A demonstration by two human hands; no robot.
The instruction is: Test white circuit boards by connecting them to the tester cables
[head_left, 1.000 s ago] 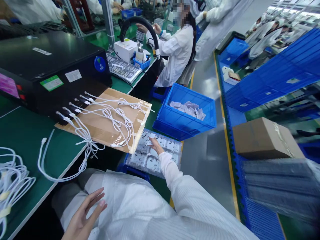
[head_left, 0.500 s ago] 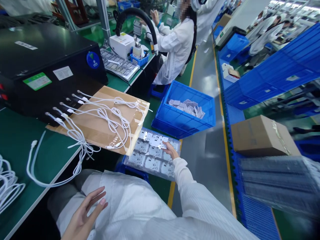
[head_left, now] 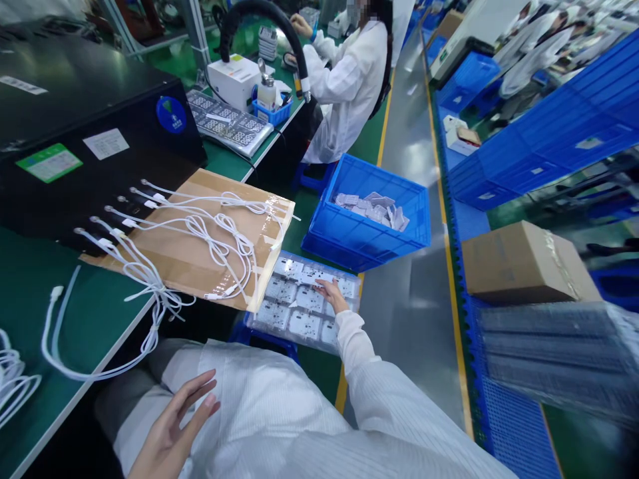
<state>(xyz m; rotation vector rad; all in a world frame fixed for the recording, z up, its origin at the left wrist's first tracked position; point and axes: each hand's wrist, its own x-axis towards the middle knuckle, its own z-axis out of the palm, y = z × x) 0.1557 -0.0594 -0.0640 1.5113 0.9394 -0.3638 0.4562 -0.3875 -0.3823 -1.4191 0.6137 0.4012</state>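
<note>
My right hand is over a clear plastic tray that holds several flat silvery-white plates in compartments. Its fingers are spread and touch or hover just above a plate in the back row; no plate is lifted. My left hand hangs above my lap with its fingers apart and nothing in it. White cables lie coiled on a taped cardboard sheet, left of the tray.
A black machine stands on the green table. Behind the tray is a blue crate with pale pieces inside. A person in white sits farther back. At right are a cardboard box and stacked trays.
My right hand has moved slightly left and its fingers have opened from a plate, which now lies in the tray. My left hand has barely moved. The view has shifted a little.
</note>
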